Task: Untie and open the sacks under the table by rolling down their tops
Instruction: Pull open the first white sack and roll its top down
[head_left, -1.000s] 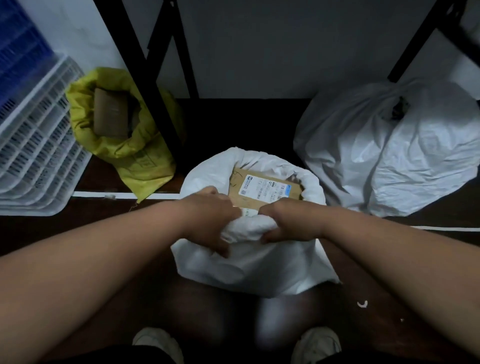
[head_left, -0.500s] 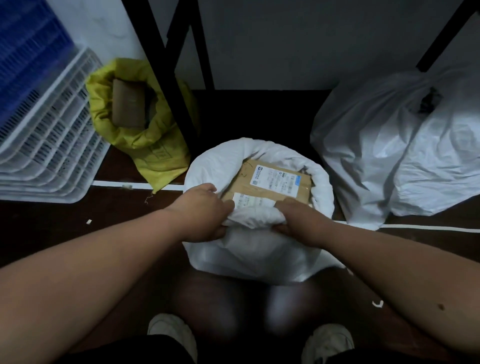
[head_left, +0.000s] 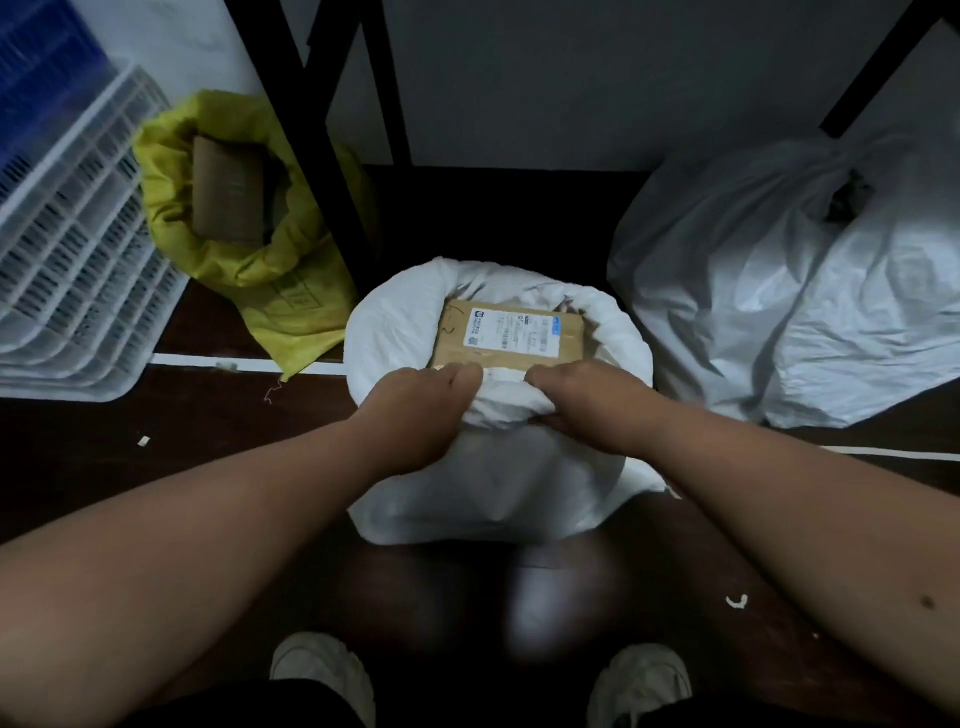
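A white sack (head_left: 493, 483) stands open on the dark floor in front of me, its top rolled into a thick rim. Inside lies a brown cardboard parcel (head_left: 511, 338) with a white label. My left hand (head_left: 415, 410) and my right hand (head_left: 582, 397) both clutch the near part of the rolled rim, a hand's width apart. At the left, behind a black table leg (head_left: 322, 171), a yellow sack (head_left: 291, 275) sits open with a brown box in it. A larger white sack (head_left: 810, 291) at the right is bunched closed at the top.
White and blue plastic crates (head_left: 72, 270) lean at the far left. A white line (head_left: 883, 454) runs across the floor. Black table struts (head_left: 883, 62) cross the top. My two shoes (head_left: 322, 675) show at the bottom edge. Small scraps (head_left: 736, 601) lie on the floor.
Both hands have pushed the near rim of the white sack further down, and more of the parcel's top shows. The view has shifted slightly right and down.
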